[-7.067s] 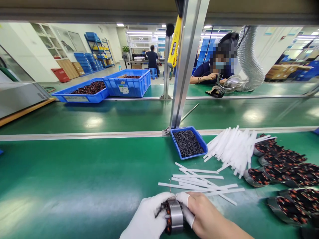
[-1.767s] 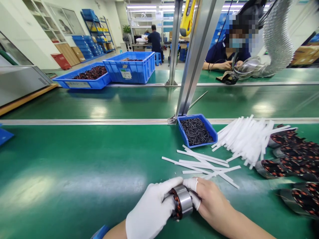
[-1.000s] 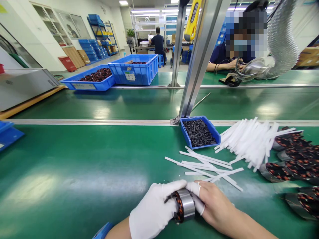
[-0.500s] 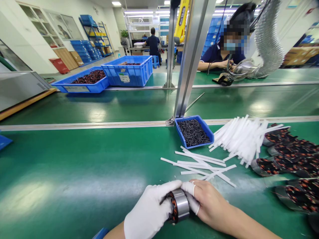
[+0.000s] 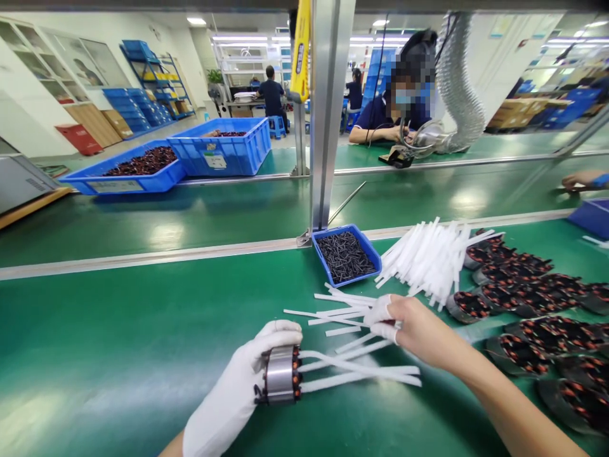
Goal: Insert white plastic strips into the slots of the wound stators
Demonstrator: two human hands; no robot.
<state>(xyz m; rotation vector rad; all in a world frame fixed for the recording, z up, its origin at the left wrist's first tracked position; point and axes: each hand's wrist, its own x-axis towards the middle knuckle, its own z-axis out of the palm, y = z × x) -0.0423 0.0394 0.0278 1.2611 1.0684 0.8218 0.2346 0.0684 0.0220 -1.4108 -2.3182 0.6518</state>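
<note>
My left hand [image 5: 233,393], in a white glove, is wrapped round a small metal stator [image 5: 280,374] with copper-red windings, held just above the green table. Two long white strips [image 5: 361,371] stick out of the stator's right end. My right hand [image 5: 409,327], bare except for white finger cots on thumb and forefinger, is pinched over the loose white strips [image 5: 333,306] lying on the table; what the fingertips hold is too small to make out.
A small blue tray of black pins [image 5: 346,256] sits by an upright metal post [image 5: 326,120]. A heap of white strips [image 5: 428,257] and several wound stators [image 5: 523,304] lie to the right. Blue bins [image 5: 143,171] stand on the far belt. A person [image 5: 394,108] works opposite.
My right hand has left the stator and moved up and right to the loose strips. The left hand alone keeps the stator, now shifted left, with two white strips sticking out of it.
</note>
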